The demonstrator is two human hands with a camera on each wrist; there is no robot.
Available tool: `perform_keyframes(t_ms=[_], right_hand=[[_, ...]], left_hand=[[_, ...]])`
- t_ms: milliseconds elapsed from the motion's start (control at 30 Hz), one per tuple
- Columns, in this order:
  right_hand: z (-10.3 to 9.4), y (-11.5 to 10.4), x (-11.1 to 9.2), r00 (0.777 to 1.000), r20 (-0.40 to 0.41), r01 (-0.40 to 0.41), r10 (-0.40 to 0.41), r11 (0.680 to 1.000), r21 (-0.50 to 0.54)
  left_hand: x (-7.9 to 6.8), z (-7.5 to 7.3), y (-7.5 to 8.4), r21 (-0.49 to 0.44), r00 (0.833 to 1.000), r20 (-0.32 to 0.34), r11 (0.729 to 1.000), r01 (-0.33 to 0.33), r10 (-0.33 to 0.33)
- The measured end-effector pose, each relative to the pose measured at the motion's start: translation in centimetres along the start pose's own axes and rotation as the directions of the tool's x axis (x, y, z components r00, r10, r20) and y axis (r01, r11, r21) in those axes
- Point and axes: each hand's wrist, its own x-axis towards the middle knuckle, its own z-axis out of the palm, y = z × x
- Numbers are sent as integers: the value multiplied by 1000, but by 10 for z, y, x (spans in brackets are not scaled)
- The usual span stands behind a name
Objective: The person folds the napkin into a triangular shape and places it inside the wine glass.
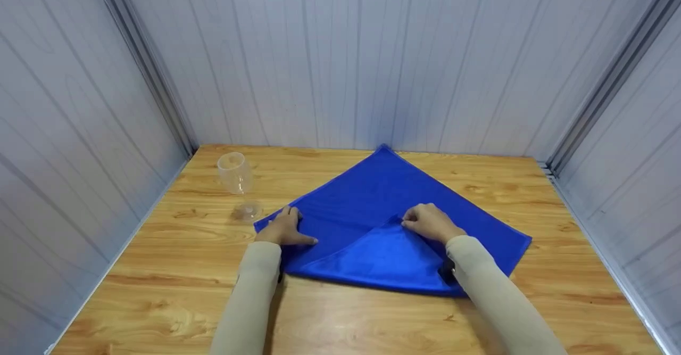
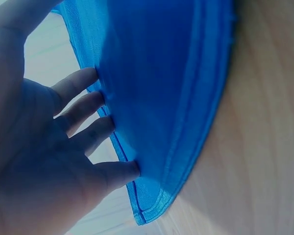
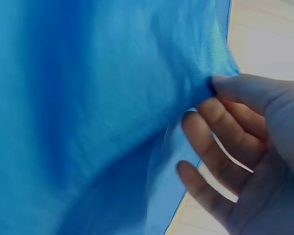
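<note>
A blue cloth point(image 1: 372, 190) lies spread on the table, its near corner turned up and over so that a shinier underside point(image 1: 383, 254) shows. Between thumb and forefinger my right hand point(image 1: 432, 222) pinches that turned-up corner; the right wrist view shows the cloth point(image 3: 117, 88) hanging from the grip, with the other fingers loosely bent. At the cloth's left corner, my left hand point(image 1: 284, 228) rests with fingers spread. Seen from the left wrist, the fingertips of my left hand point(image 2: 44, 142) touch the cloth point(image 2: 152, 98) near its hemmed edge.
A clear stemmed glass point(image 1: 235, 176) stands upright on the wooden table point(image 1: 175, 270), just left of the cloth's left corner. Pale panel walls point(image 1: 330, 62) close in the back and both sides. The cloth's far corner reaches the back wall.
</note>
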Motion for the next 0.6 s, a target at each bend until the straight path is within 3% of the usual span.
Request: perform_keyframes(t_ms=[167, 367, 600], right_hand=[[2, -6, 12, 994, -109, -17, 17, 1000, 7], [6, -9, 22, 971, -239, -14, 22, 999, 33], [18, -4, 27, 960, -266, -81, 83, 997, 20]], left_hand=[[2, -1, 0, 1, 1000, 6, 1000, -3, 3], [2, -1, 1, 1, 1000, 2, 1000, -5, 5], [1, 0, 1, 4, 1000, 9, 1000, 5, -5]])
